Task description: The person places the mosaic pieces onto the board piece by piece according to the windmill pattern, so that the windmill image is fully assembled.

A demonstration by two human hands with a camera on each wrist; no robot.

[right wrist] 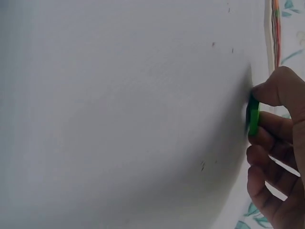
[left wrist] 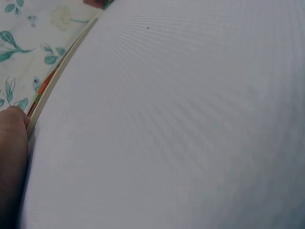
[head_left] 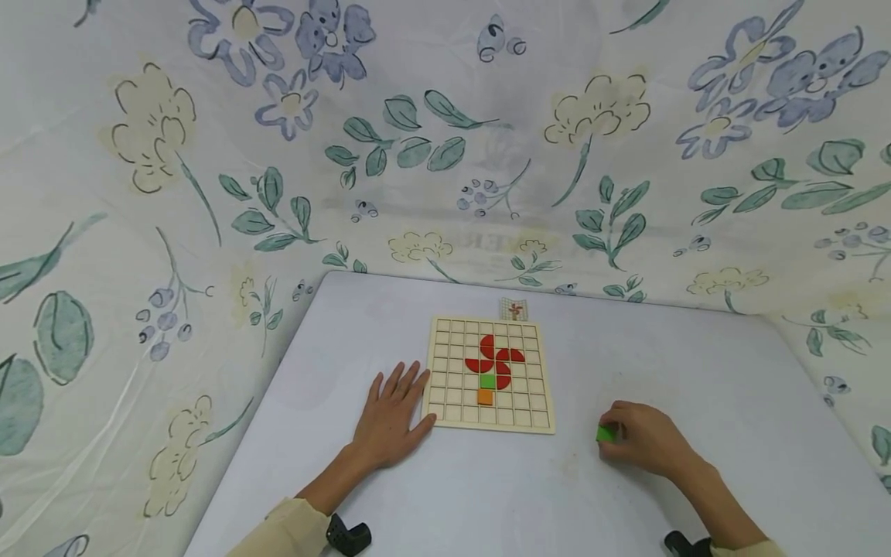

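A wooden grid board (head_left: 455, 410) lies on the white table. Several red rounded pieces (head_left: 488, 346) sit on it in a pinwheel shape, with a green square tile (head_left: 487, 381) and an orange square tile (head_left: 485, 398) below them. My left hand (head_left: 393, 418) rests at the board's left side, fingers spread, thumb and fingertips right at the edge. To the right of the board, my right hand (head_left: 643, 439) pinches a green piece (right wrist: 254, 119) between thumb and fingers, low over the table. Its outline is partly hidden by the fingers.
Behind the board's far edge stands a small picture card (head_left: 514, 309) showing a red pinwheel on a grid. A flowered cloth (head_left: 418, 201) hangs around the white table (head_left: 487, 495). Black straps (head_left: 348, 535) show near both wrists.
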